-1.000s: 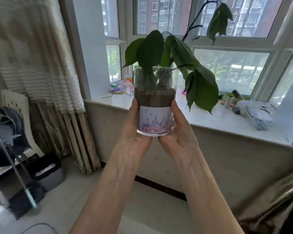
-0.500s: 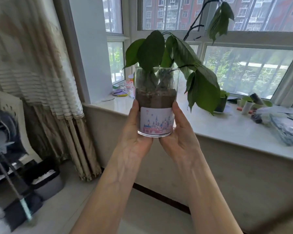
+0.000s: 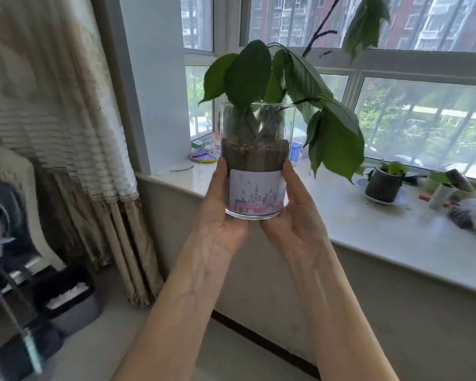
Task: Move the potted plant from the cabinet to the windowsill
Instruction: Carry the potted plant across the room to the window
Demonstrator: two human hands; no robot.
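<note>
Cradling the potted plant (image 3: 256, 166) between both hands (image 3: 259, 215).

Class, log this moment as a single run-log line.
stage: carrying | potted plant: upright, off windowsill | left hand: grip on pot | right hand: grip on pot
</note>
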